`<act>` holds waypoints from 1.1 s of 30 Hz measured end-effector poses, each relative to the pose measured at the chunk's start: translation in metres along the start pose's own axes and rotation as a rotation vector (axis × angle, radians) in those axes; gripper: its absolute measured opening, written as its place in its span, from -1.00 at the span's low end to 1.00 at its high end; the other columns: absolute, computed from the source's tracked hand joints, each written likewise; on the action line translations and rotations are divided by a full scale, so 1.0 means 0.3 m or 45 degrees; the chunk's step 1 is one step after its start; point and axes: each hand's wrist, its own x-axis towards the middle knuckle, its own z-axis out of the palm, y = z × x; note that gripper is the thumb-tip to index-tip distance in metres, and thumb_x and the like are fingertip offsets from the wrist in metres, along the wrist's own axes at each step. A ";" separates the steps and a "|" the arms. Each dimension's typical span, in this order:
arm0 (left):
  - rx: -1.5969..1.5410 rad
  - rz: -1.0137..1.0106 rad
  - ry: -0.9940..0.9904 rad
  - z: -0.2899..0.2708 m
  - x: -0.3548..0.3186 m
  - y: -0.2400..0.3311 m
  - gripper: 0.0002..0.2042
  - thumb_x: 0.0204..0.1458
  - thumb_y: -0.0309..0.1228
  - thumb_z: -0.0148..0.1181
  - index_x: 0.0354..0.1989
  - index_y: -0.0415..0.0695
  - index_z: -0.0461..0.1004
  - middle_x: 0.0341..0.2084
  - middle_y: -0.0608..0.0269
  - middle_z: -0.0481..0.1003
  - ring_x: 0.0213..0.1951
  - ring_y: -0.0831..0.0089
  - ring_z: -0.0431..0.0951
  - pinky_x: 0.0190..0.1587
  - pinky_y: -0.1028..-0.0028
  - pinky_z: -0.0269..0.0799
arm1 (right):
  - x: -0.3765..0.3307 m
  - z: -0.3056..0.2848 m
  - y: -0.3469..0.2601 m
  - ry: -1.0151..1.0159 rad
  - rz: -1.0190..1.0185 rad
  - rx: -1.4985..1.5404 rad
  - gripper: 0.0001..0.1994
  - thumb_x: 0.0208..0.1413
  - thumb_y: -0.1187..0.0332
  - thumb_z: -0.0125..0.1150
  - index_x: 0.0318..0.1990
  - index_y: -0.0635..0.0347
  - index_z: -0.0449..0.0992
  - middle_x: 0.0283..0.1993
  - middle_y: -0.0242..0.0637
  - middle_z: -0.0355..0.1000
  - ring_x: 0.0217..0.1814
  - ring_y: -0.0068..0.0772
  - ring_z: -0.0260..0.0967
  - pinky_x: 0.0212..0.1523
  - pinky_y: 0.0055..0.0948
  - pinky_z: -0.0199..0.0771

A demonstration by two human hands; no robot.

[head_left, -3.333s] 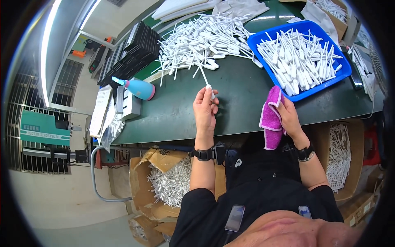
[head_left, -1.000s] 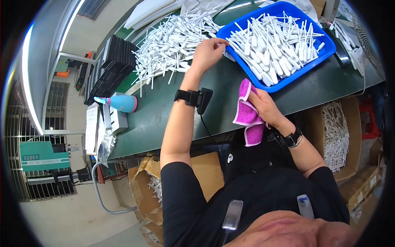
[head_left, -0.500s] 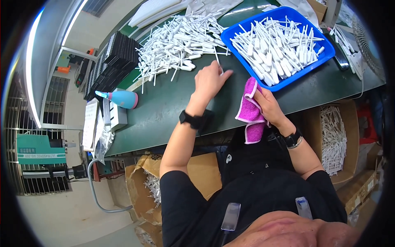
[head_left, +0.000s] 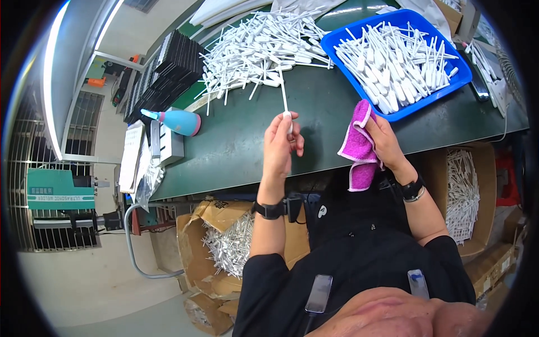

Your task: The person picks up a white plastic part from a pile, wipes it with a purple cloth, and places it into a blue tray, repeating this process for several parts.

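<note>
Raised over the green table edge, my left hand (head_left: 283, 140) grips the thick end of a slim white plastic stick (head_left: 283, 92), its thin shaft pointing away from me. My right hand (head_left: 386, 143) clutches a purple cloth (head_left: 359, 137) with a white hem, its folds hanging below the fingers. Just beyond that hand sits a blue tray (head_left: 405, 116) full of similar white sticks with thick ends. Farther left on the table lies a loose heap of the same sticks (head_left: 264, 42), beyond my left hand.
A light blue bottle (head_left: 179, 121) lies near the white box (head_left: 171, 147) and papers at left. Black stacked trays (head_left: 174, 62) stand behind it. Below the table (head_left: 236, 140), cardboard boxes hold white pieces at left (head_left: 191, 247) and right (head_left: 487, 196).
My left hand has drawn back from near the heap toward me and turned upward, bringing the white stick along. The right hand keeps the cloth. The whole view has shifted slightly.
</note>
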 end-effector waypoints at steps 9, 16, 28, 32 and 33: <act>-0.143 0.011 0.019 0.018 -0.054 -0.063 -0.75 0.18 -0.32 -0.02 -0.08 -0.22 0.38 -0.53 0.34 0.36 -0.71 0.74 0.13 -0.74 0.70 -0.01 | -0.001 0.001 0.010 0.011 -0.012 0.005 -0.73 0.30 0.21 -0.10 -0.18 0.23 0.43 -0.34 -0.58 0.34 -0.35 -0.84 0.21 -0.33 -0.73 0.26; -0.210 0.056 0.048 0.009 -0.055 -0.068 -0.74 0.18 -0.30 0.01 -0.09 -0.22 0.40 -0.53 0.35 0.38 -0.74 0.77 0.12 -0.75 0.72 -0.01 | 0.007 0.013 0.002 0.081 0.005 0.069 -0.69 0.30 0.19 -0.13 -0.05 0.24 0.38 -0.25 -0.50 0.38 -0.24 -0.77 0.29 -0.21 -0.69 0.33; -0.329 -0.736 -0.728 0.178 -0.204 -0.114 -0.80 0.18 -0.29 -0.01 -0.34 -0.17 0.40 -0.69 0.38 0.37 -0.83 0.70 0.11 -0.78 0.68 -0.02 | 0.073 0.034 -0.011 -0.876 -0.093 1.312 -0.74 0.31 0.24 -0.23 -0.14 0.16 0.38 -0.28 -0.42 0.36 -0.26 -0.59 0.32 -0.20 -0.59 0.35; 0.344 -0.207 -0.498 0.202 -0.208 -0.132 -0.76 0.14 -0.27 0.04 -0.43 -0.21 0.41 -0.70 0.27 0.39 -0.80 0.57 0.23 -0.72 0.58 0.11 | 0.108 -0.016 -0.049 -0.783 -0.318 1.214 -0.77 0.30 0.24 -0.20 -0.19 0.14 0.37 -0.34 -0.49 0.33 -0.33 -0.64 0.28 -0.30 -0.64 0.32; 0.555 -0.024 -0.410 0.202 -0.210 -0.138 -0.74 0.13 -0.26 0.05 -0.46 -0.22 0.41 -0.71 0.23 0.40 -0.79 0.53 0.27 -0.71 0.55 0.16 | 0.098 0.023 -0.055 -0.786 -0.330 1.209 -0.77 0.30 0.24 -0.20 -0.19 0.14 0.37 -0.34 -0.49 0.33 -0.33 -0.64 0.28 -0.30 -0.64 0.32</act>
